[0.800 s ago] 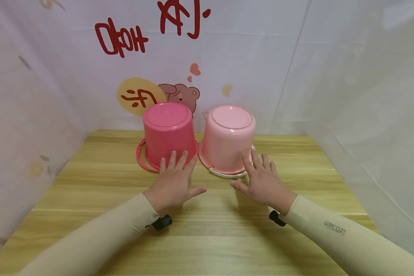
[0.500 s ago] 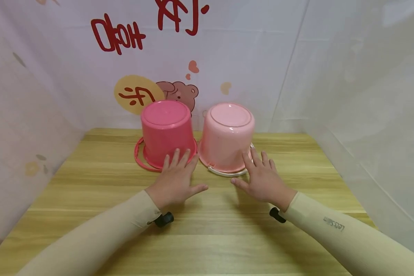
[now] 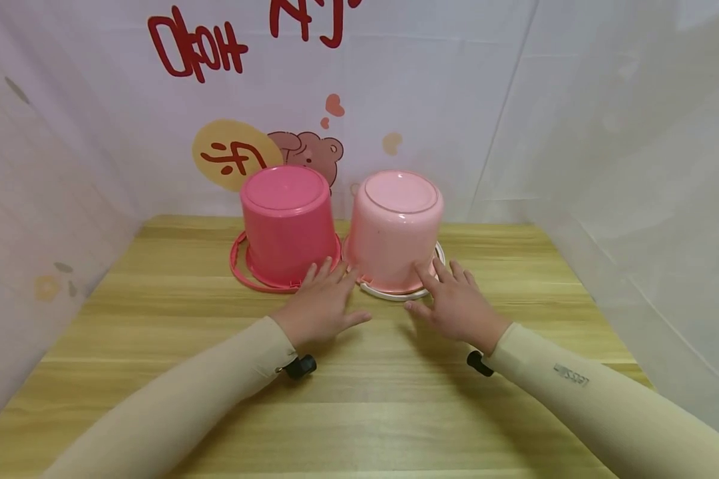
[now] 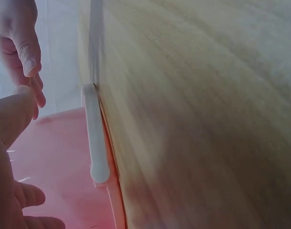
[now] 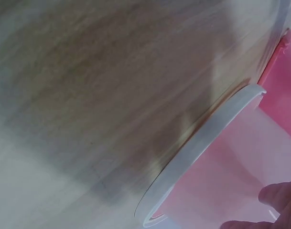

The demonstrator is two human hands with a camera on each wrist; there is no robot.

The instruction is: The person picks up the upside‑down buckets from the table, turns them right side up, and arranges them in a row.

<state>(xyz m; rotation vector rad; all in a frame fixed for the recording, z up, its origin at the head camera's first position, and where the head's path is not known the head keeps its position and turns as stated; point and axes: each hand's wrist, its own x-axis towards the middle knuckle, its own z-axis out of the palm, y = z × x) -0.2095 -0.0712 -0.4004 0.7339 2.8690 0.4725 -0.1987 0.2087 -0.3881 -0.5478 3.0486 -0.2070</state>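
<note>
Two pink buckets (image 3: 284, 243) (image 3: 389, 246), upturned, insides hidden

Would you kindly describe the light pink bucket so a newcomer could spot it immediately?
Toward the back of the wooden table, the light pink bucket stands upside down, right of the hot-pink bucket. Its paler color and white handle set it apart from that bucket.

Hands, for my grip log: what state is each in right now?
Left hand: open, thumb held out, holding nothing.
Right hand: open, at the pale bucket, holding nothing.
</note>
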